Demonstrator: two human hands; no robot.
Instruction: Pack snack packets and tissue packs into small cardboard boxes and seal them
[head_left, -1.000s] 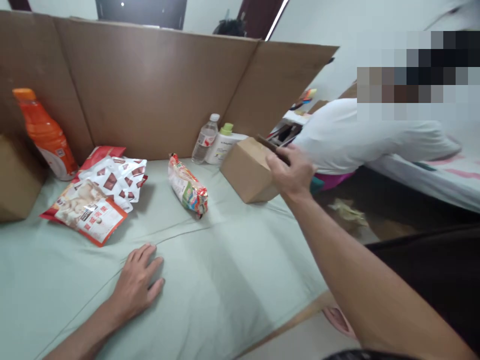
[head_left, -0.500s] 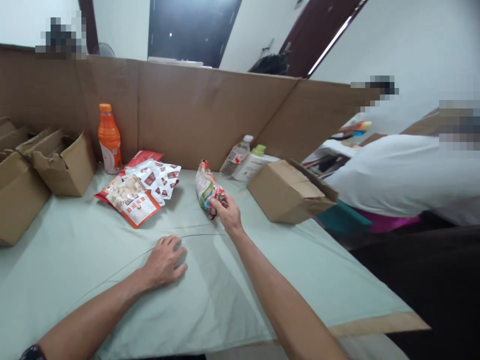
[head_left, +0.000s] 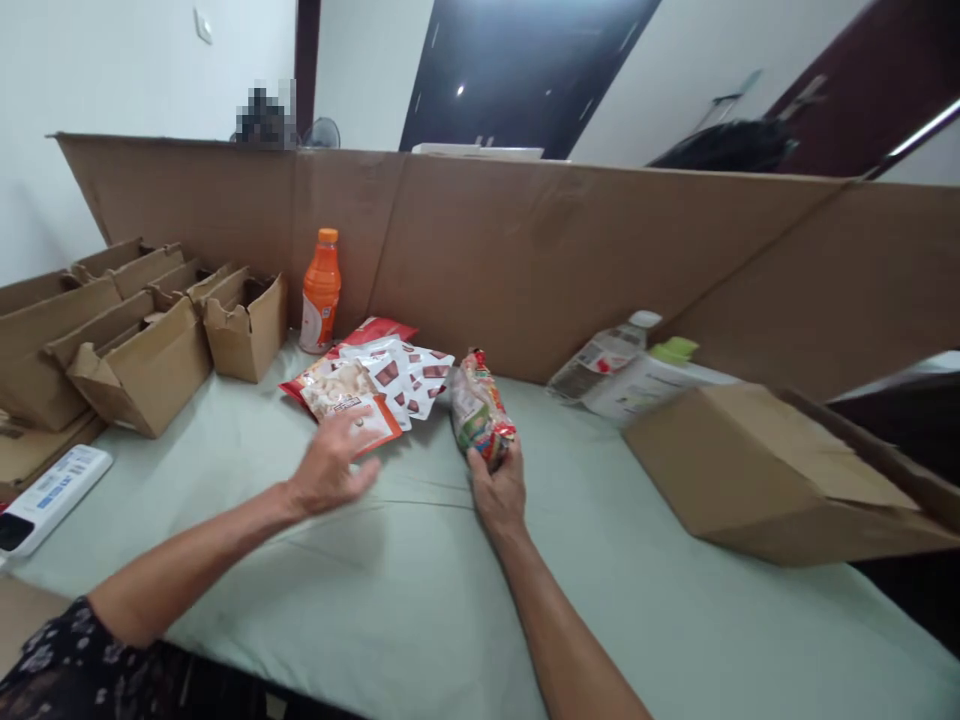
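Observation:
My right hand [head_left: 501, 490] grips the near end of a colourful plastic snack packet [head_left: 480, 405], which points away from me over the cloth. My left hand [head_left: 337, 465], slightly blurred, has its fingers apart and holds nothing. It hovers at the near edge of a nut pouch [head_left: 382, 420] with an orange border; whether it touches the pouch I cannot tell. Under and behind that pouch lie white pouches with brown squares [head_left: 427, 375] and a red packet [head_left: 379, 328]. An orange drink bottle [head_left: 321, 295] stands upright behind them.
Several open cardboard boxes [head_left: 247, 330] stand at the left, near a white device [head_left: 56, 500]. To the right, a clear bottle [head_left: 604, 355] and a white bottle with a green cap [head_left: 645, 388] lean by a tilted cardboard box [head_left: 735, 470]. A cardboard wall [head_left: 525, 250] closes the back.
The view has swung left, bringing more boxes and the white device into sight. My left hand has lifted off the cloth and moved forward to the pouches. My right hand still holds the snack packet.

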